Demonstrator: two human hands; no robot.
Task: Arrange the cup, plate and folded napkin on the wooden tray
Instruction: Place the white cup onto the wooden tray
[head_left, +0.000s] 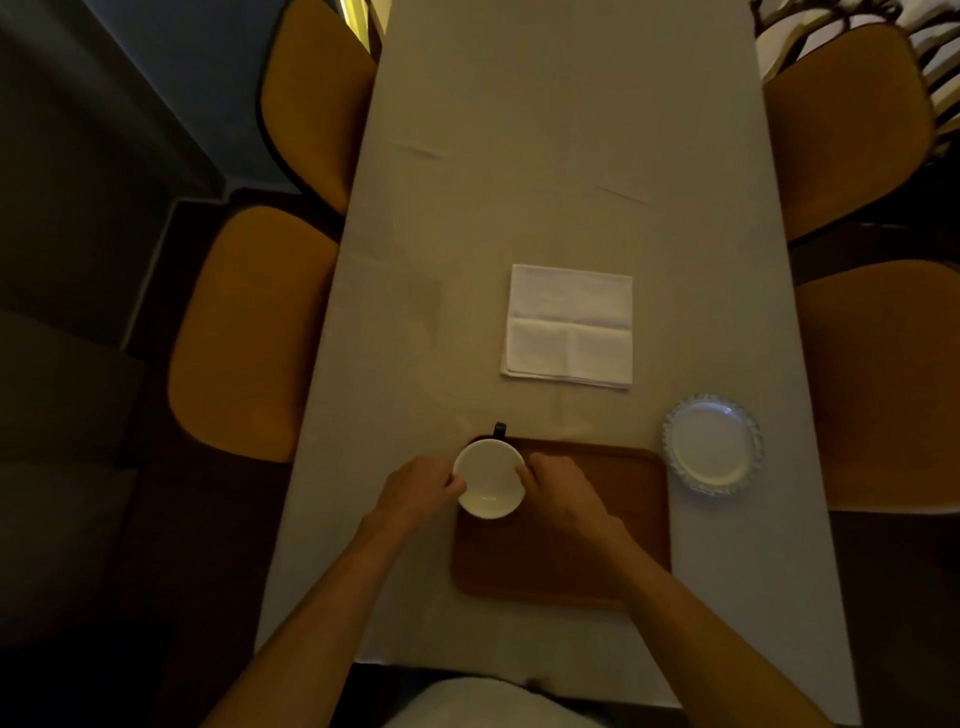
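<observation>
Over wooden tray (597, 566) far-left corner, left hand (421, 488) and right hand (558, 491) gripping empty cup (488, 480); napkin (569, 325) beyond, plate (712, 443) beside.

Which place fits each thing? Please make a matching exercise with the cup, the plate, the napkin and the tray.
Things:
1. cup
2. plate
3. napkin
4. tray

Places:
A. on the tablecloth, just right of the tray
B. between the left hand and the right hand, over the far left corner of the tray
C. on the tablecloth, beyond the tray
D. nearest the person, under the hands

Pairs: 1-B, 2-A, 3-C, 4-D
</observation>
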